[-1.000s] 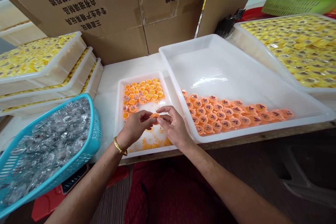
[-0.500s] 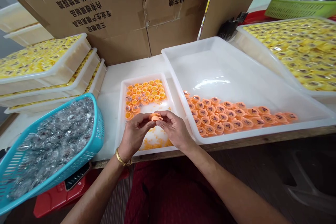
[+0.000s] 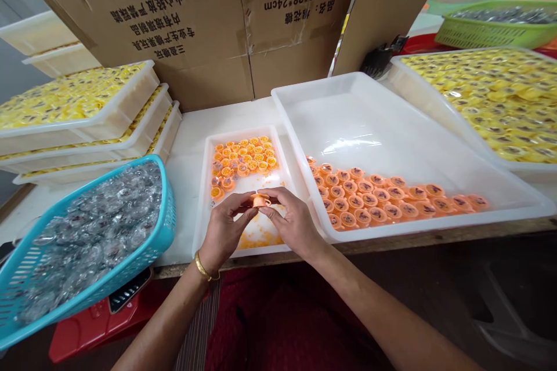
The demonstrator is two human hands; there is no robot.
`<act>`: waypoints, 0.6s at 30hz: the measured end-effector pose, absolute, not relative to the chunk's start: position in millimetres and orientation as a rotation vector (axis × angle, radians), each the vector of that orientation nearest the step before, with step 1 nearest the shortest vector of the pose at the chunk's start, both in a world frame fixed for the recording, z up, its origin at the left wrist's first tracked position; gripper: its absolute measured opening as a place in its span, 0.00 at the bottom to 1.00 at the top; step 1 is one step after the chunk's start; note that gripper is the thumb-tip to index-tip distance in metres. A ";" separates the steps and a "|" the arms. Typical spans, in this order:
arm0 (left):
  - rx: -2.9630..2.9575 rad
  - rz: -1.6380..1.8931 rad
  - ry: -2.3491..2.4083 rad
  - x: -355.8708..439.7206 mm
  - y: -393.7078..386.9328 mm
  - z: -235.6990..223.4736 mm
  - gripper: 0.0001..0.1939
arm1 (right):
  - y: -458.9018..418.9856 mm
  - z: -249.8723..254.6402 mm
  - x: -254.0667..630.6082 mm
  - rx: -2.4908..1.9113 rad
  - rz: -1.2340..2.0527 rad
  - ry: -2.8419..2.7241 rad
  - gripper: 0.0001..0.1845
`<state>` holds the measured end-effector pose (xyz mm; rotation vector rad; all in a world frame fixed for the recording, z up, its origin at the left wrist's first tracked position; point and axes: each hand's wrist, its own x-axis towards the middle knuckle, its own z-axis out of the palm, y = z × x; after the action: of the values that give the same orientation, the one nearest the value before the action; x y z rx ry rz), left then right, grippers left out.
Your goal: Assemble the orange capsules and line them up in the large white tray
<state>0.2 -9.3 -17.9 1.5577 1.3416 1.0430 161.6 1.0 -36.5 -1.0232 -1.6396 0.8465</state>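
Observation:
Pinched between the fingertips of both hands is a small orange toy cup with a tiny handle on its right side. My left hand, with a gold bangle at the wrist, grips its left side. My right hand closes on the right side. Both are over the near part of a small white tray. In that tray, orange cups filled with yellow bits stand in a cluster at the far end, and loose yellow bits lie near the front.
At right, a large white tray holds rows of orange cups with dark-printed tops. A blue basket of clear-wrapped pieces stands left. Stacked trays of yellow pieces and another yellow-filled tray flank the table. Cardboard rises behind.
My fingers have shifted slightly on the orange cup, whose handle still points right. The whole view has tilted a little, so the surroundings sit slightly lower.

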 end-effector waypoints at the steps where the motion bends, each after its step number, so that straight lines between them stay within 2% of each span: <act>1: 1.532 1.040 1.339 -0.9 -8.9 -19.6 0.20 | 1.5 -34.9 162.7 -1.040 0.755 -1.712 0.13; 4: 1.441 1.045 1.392 1.0 -5.7 -23.2 0.22 | 4.5 -30.4 163.8 -1.113 0.487 -1.928 0.15; 8: 1.452 1.012 1.399 4.1 5.6 -25.2 0.16 | 7.7 -24.8 161.7 -1.078 0.341 -2.180 0.15; 13: 1.783 0.850 1.506 -19.7 13.7 -32.2 0.08 | 12.4 -18.2 171.0 -1.078 0.454 -2.110 0.16; 18: 1.977 0.845 1.678 -26.3 1.6 -32.8 0.12 | 15.0 -23.1 174.1 -1.200 0.783 -1.843 0.14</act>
<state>-26.3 1.6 -32.8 1.9773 1.6776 0.8445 174.1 15.0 -23.1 -1.1997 -1.8430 0.7828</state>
